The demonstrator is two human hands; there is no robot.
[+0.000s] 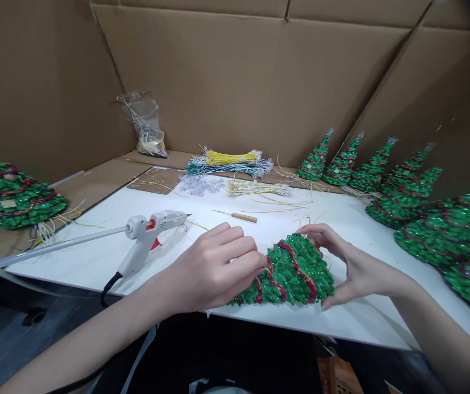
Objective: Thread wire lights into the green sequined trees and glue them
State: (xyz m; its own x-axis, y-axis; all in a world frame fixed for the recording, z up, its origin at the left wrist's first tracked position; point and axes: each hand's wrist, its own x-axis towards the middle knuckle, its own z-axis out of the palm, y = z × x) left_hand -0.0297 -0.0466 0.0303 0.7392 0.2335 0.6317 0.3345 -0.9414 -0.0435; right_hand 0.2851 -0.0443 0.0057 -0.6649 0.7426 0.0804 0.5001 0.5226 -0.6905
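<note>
A small green glittery Christmas tree [298,265] with red garland lies on its side near the table's front edge, its tip hidden by my left hand. My right hand [345,262] grips its base, thumb below and fingers above. Over the tip side, my left hand [222,268] is closed in a pinch against the tree. A bit of yellow shows at its fingertips, and a thin yellow wire [196,224] comes out behind its knuckles. What lies inside the pinch is mostly hidden.
Left of my hands stands a white glue gun [148,235] with a long glue stick. Beyond lie a wooden-handled awl [243,217], wire bundles [232,158] and clear sparkly pieces [202,185]. Several finished-looking trees [376,167] line the right; another tree [17,191] stands left.
</note>
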